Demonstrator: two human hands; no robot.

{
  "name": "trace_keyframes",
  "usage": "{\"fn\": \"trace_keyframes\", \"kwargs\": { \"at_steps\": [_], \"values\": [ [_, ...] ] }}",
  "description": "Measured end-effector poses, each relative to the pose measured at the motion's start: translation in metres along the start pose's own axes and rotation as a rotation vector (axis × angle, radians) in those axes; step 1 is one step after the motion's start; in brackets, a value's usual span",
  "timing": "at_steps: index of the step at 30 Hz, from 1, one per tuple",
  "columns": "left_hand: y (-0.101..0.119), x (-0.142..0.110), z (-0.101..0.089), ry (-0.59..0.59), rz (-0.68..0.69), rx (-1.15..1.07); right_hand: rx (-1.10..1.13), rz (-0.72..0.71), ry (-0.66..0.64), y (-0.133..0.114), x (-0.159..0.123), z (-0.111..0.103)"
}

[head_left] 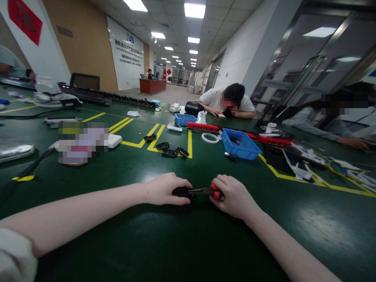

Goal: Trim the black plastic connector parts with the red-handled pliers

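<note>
My left hand [167, 190] is closed around a small black part [181, 191] just above the green table. In my right hand [230, 196] are pliers [202, 191] with red handles, gripped at the handle end. Their long narrow jaws point left and meet the black part; whether they clamp it cannot be made out. Several similar black parts [169, 152] lie beyond my hands, on and near the yellow tape [190, 145]. My fingers hide much of the held part and of the plier handles.
A blue bin [242, 145] with dark pieces inside stands ahead to the right, a white ring [210, 138] beside it. Farther back is a second blue bin [185, 119]. A phone [84, 145], partly blurred, lies left. One person [227, 100] leans on the table opposite; another sits right.
</note>
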State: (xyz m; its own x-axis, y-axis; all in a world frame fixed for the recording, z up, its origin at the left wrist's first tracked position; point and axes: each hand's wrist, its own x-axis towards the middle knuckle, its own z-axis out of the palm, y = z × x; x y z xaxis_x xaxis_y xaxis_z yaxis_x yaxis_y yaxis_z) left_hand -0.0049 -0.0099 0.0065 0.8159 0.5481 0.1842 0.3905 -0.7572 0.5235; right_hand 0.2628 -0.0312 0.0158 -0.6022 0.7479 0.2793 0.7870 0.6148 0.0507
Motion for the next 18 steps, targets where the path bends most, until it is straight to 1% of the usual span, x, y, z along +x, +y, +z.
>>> {"fn": "trace_keyframes", "kwargs": {
  "at_steps": [4,9,18],
  "values": [
    [-0.0043,0.0005,0.0028,0.019,-0.004,-0.024,0.006,0.006,-0.008,0.0013,0.0005,0.0008],
    [-0.005,0.0009,0.0041,0.041,-0.017,0.015,0.011,0.023,-0.025,0.002,0.001,0.0014],
    [-0.0041,0.0016,0.0038,0.041,-0.017,0.02,0.035,0.037,-0.05,0.0003,0.0018,-0.0015]
  ]
}}
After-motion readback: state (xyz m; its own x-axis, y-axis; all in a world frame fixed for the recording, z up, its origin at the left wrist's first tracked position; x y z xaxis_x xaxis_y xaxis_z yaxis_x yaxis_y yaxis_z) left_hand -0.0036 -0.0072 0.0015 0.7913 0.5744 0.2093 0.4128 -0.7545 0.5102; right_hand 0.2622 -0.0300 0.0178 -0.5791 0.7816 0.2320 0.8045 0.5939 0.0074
